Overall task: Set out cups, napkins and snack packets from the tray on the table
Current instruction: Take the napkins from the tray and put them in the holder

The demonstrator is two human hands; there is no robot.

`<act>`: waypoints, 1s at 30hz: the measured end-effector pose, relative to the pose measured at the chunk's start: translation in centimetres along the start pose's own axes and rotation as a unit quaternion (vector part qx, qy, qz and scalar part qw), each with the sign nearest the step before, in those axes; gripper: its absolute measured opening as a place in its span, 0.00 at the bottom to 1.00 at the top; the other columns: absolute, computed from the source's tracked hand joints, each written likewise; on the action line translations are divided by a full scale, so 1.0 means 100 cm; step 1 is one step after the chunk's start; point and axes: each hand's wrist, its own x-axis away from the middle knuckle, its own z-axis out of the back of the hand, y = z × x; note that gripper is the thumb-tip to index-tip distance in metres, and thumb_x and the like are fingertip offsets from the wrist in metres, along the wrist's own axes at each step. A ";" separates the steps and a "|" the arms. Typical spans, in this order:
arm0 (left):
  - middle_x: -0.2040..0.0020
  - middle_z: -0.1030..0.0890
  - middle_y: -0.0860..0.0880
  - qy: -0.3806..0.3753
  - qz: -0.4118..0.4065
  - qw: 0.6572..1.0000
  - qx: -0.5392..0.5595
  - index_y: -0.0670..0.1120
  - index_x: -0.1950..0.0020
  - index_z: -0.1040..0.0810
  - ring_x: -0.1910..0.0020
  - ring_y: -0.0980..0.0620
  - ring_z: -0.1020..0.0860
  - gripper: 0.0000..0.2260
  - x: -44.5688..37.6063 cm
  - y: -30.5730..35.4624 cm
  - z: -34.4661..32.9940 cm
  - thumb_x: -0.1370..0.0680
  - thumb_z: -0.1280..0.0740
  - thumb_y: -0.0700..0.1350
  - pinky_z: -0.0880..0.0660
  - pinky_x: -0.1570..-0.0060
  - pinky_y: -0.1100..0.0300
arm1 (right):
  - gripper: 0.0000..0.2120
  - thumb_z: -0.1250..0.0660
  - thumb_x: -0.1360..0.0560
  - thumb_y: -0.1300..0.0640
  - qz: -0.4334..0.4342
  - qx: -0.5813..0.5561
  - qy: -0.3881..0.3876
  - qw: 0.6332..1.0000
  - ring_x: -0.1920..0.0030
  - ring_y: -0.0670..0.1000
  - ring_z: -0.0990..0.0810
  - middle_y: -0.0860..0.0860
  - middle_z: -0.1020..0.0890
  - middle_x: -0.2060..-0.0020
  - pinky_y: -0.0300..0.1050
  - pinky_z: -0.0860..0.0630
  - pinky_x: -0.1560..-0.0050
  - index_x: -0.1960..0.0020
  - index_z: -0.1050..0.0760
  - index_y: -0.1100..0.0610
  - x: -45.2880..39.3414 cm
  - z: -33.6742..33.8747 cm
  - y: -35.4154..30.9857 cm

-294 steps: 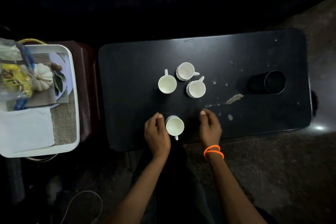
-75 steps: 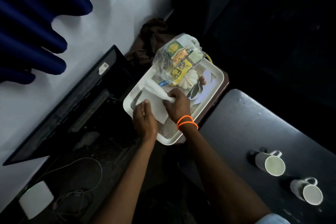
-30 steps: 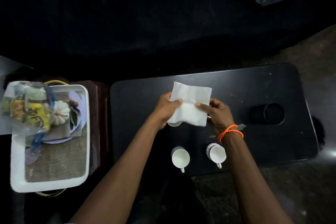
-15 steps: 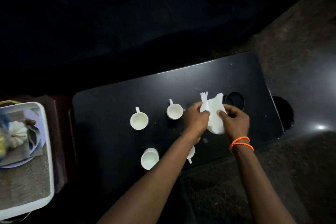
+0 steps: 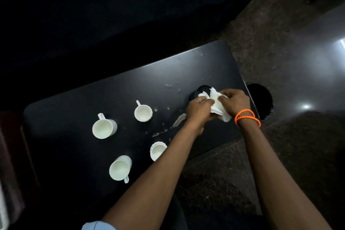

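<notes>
A white napkin (image 5: 217, 107) was bunched between both hands at the right of centre in the frame, over the right end of the dark table (image 5: 74, 102). The left hand (image 5: 198, 111) pinched its left side with curled fingers, and the right hand (image 5: 233, 101), an orange bracelet (image 5: 246, 116) on its wrist, gripped the upper right part. One corner of the napkin stuck up just beside a black cylindrical holder (image 5: 197, 92) standing on the table; whether the paper touched its rim could not be told.

Four white cups stood on the table left of the hands: one at the centre (image 5: 143, 113), one further left (image 5: 103, 128), one lower down near the forearm (image 5: 157, 150), and one at the lower left (image 5: 119, 168). Pale smears (image 5: 179, 120) marked the tabletop between the cups and the hands. Speckled floor (image 5: 280, 52) filled the right of the frame.
</notes>
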 end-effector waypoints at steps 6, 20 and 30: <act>0.60 0.18 0.44 0.045 0.014 0.998 0.041 0.43 0.56 0.20 0.64 0.51 0.19 0.06 -0.016 0.023 0.006 0.20 0.35 0.36 0.16 0.66 0.57 | 0.17 0.29 0.30 0.49 -0.015 0.033 -0.051 0.998 0.43 0.64 0.17 0.62 0.14 0.46 0.49 0.22 0.42 0.46 0.14 0.57 -0.024 -0.003 -0.022; 0.48 0.13 0.44 0.171 -0.060 0.983 -0.012 0.44 0.45 0.15 0.46 0.44 0.15 0.10 -0.033 0.001 0.014 0.24 0.31 0.44 0.18 0.41 0.45 | 0.08 0.25 0.27 0.55 0.064 -0.076 0.053 0.994 0.59 0.51 0.20 0.53 0.17 0.61 0.37 0.30 0.58 0.53 0.17 0.60 -0.011 -0.027 -0.005; 0.26 0.24 0.45 0.053 -0.021 0.996 -0.075 0.47 0.26 0.24 0.26 0.45 0.26 0.32 -0.042 -0.015 0.022 0.20 0.44 0.67 0.29 0.27 0.42 | 0.29 0.41 0.24 0.28 -0.208 -0.387 -0.051 0.897 0.45 0.59 0.16 0.55 0.15 0.46 0.61 0.16 0.48 0.50 0.18 0.52 -0.015 -0.040 0.011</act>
